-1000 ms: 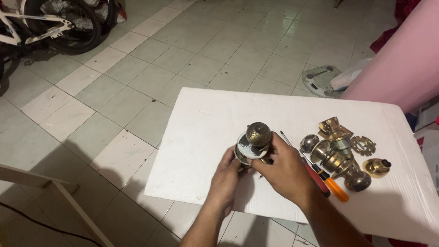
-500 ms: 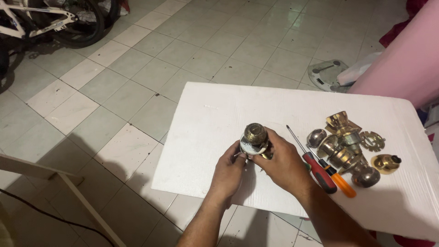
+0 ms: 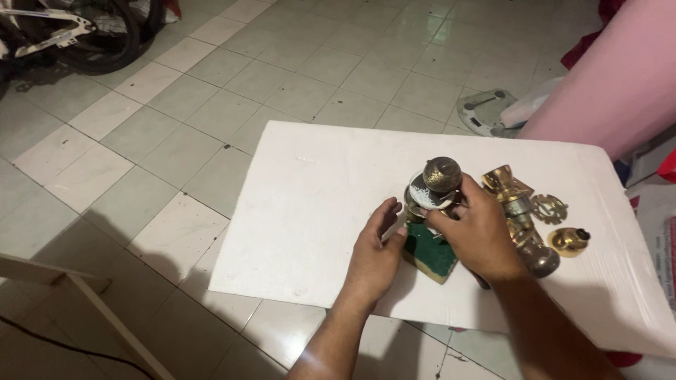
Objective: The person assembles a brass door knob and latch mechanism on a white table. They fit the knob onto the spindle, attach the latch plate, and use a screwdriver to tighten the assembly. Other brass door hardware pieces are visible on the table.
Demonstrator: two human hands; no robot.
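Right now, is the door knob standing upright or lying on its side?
Upright. The door knob points its round head up above its plate, and the right hand and left hand steady it over the white board.

Both bare forearms enter from the near edge of the desk and converge at its middle. Left hand [image 3: 373, 257]: palm down, fingers extended forward. Right hand [image 3: 479, 236]: knuckles up, fingers [image 3: 442, 219] curled inward in a grip.
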